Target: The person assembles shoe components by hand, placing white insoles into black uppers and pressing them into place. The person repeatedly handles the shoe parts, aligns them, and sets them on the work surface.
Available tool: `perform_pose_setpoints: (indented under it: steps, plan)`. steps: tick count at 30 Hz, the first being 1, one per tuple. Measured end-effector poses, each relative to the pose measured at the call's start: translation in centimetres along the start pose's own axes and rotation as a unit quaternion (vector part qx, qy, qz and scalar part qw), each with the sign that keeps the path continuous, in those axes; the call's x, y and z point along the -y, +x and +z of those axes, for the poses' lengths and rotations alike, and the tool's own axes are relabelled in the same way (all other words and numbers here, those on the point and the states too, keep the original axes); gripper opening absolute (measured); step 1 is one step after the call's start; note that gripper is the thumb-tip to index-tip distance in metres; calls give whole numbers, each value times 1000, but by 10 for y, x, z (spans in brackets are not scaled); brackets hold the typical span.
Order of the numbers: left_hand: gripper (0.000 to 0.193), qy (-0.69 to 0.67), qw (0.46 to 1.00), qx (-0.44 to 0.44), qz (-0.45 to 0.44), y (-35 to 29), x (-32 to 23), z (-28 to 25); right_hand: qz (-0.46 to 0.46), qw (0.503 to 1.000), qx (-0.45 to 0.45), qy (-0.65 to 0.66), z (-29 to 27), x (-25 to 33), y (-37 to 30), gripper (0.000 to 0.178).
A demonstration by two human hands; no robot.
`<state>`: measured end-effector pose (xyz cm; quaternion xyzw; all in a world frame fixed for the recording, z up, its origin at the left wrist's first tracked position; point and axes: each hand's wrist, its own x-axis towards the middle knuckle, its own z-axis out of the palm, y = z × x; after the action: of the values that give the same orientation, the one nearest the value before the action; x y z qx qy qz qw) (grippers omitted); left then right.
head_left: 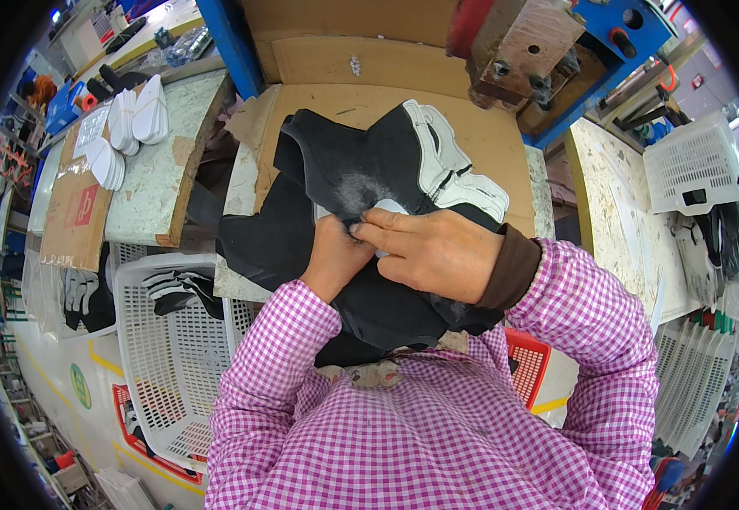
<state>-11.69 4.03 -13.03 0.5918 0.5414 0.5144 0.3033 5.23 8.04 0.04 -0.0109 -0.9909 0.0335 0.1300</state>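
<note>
A black cloth piece [335, 149], thick and soft-looking, lies directly under and in front of both hands, bunched where they meet, with pale dust on its surface. A small white piece [390, 206] shows above and below the right fingers. Pale trim [450, 161] edges the cloth ahead of the right hand, and more black cloth spreads below the hands toward the lap.

The left hand [338, 255] is curled nearly closed, gripping a fold of the cloth, probably to keep it steady. The right hand [441, 251] is half open, palm down, its fingertips pressed together beside the left thumb; whether it pinches the white piece or only presses on it cannot be told.

Beneath the cloth is a cardboard sheet [488, 110], perhaps there to protect the bench. A metal machine head [526, 55] hangs beyond the right hand. To the left of the hands, stacks of white pads [150, 110] sit on a side table [152, 195], seemingly within reach; nearer the body, a white basket [135, 340] holds more black-and-white pieces [186, 291].
</note>
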Motion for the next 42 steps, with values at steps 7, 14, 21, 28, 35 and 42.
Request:
perform_pose_setpoints:
  steps: [7, 14, 21, 28, 35, 42]
  plan:
    - [15, -1, 1000, 2, -6, 0, 23, 15, 16, 1000, 21, -6, 1, 3, 0, 12]
    - [27, -281, 939, -90, -174, 0, -7, -2, 84, 992, -26, -89, -24, 28, -30, 21]
    - [46, -440, 850, -254, -143, -3, -56, -50, 357, 865, -315, 157, -30, 33, -123, 85]
    - [41, -461, 844, -211, -175, -7, -77, -36, 382, 532, -310, 689, 33, 40, -151, 61]
    - [41, -361, 911, -141, -139, -18, -67, -39, 530, 556, -206, 606, 9, 39, -146, 23]
    - [38, -113, 984, -102, -90, -24, -53, -44, 550, 606, -174, 548, 13, 32, -152, 28]
